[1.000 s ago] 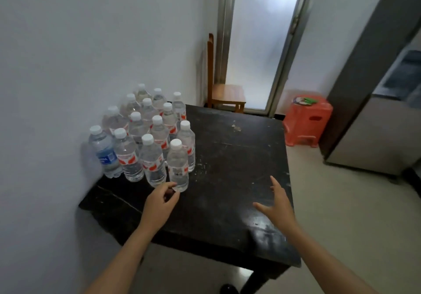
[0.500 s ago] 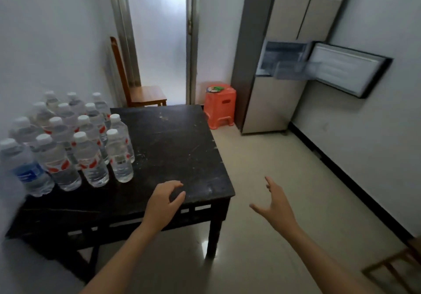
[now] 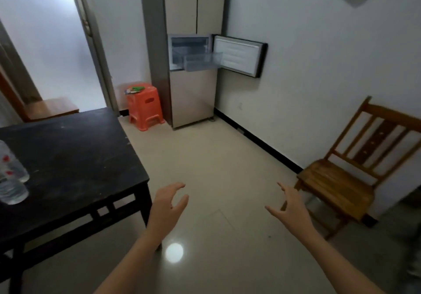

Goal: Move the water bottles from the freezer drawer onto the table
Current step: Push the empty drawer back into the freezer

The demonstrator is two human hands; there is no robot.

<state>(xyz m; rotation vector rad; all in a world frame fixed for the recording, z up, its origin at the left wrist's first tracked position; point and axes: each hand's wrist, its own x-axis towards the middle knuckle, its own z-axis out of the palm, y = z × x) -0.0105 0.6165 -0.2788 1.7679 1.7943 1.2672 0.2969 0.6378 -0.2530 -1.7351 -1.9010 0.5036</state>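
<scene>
The left hand (image 3: 169, 202) and right hand (image 3: 289, 207), apart and empty with fingers loosely spread, hang over wide beige tiled floor (image 3: 216, 163), right of the black wooden table (image 3: 75, 157). Clear plastic water bottles (image 3: 12, 168) stand at its left edge. The transparent freezer drawer (image 3: 202, 62) juts open beyond it. Before, the left hand was over the tabletop.
</scene>
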